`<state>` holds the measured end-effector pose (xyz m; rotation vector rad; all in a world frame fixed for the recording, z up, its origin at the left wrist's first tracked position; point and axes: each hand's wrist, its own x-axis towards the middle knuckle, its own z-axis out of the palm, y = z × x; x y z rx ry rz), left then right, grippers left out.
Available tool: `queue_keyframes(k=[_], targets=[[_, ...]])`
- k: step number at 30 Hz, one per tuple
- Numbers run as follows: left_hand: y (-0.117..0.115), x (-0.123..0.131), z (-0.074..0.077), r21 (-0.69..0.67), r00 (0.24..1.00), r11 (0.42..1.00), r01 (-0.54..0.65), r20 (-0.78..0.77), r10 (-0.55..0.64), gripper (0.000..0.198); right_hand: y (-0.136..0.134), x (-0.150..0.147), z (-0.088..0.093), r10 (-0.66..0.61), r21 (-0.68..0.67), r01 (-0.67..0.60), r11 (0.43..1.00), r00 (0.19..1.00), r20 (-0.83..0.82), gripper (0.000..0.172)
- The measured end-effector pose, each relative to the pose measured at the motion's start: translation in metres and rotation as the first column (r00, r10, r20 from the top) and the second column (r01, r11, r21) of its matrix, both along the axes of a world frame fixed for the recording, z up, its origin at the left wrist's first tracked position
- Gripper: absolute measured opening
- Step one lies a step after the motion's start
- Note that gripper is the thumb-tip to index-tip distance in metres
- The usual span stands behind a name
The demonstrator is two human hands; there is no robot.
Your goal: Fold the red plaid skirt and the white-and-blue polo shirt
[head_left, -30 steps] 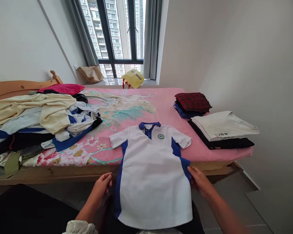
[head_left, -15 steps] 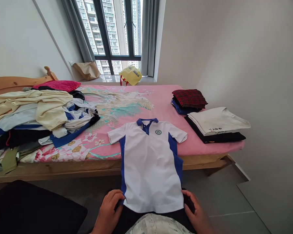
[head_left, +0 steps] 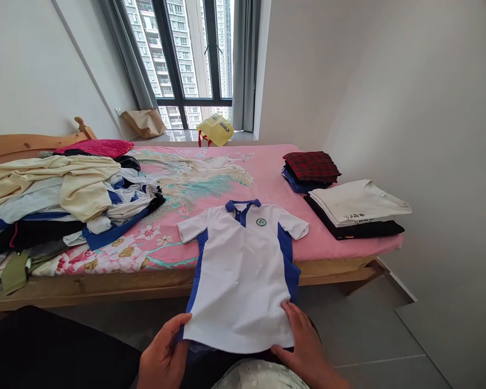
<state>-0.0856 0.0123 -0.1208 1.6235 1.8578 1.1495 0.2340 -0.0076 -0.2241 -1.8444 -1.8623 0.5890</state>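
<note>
Your left hand (head_left: pixel 164 351) pinches the polo shirt (head_left: pixel 238 275) at its near left corner; your right hand (head_left: pixel 305 346), fingers spread, touches the right. It stretches lengthwise away from you, collar (head_left: pixel 230 207) on the bed (head_left: pixel 267 167).

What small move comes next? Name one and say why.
Probably, fold one side of the shirt inward from its lower corner. It lies front up, sleeves spread on the bed, its lower part reaching past the edge, with the left hand at one bottom corner and the right hand at the other, so both look well placed to start.
</note>
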Motion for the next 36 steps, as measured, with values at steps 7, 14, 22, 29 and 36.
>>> queue_keyframes(k=[7,14,22,29,36], targets=[[0.0,0.007,0.015,0.124,0.987,0.984,0.124,-0.115,-0.11,0.029,0.006,-0.016,0.004,0.051,0.247,-0.079,0.966,0.992,0.118,0.095],[0.005,0.02,0.044,0.276,0.923,0.914,0.296,-0.329,-0.2,0.03,0.025,-0.065,0.047,0.227,0.405,-0.251,0.879,0.968,0.107,0.062],[0.007,-0.001,0.063,0.308,0.907,0.92,0.241,-0.409,-0.1,0.026,0.054,0.011,0.048,-0.207,0.389,0.185,0.903,0.978,0.014,0.022],[0.012,-0.03,0.059,-0.023,0.936,0.996,-0.081,-0.346,0.068,0.033,0.045,0.097,0.069,-0.477,0.232,0.505,0.831,0.863,-0.168,0.034],[0.01,-0.059,0.044,-0.387,0.867,0.922,0.033,-0.447,-0.219,0.037,0.01,0.117,0.06,-0.43,-0.012,0.452,0.892,0.839,-0.333,0.044]])
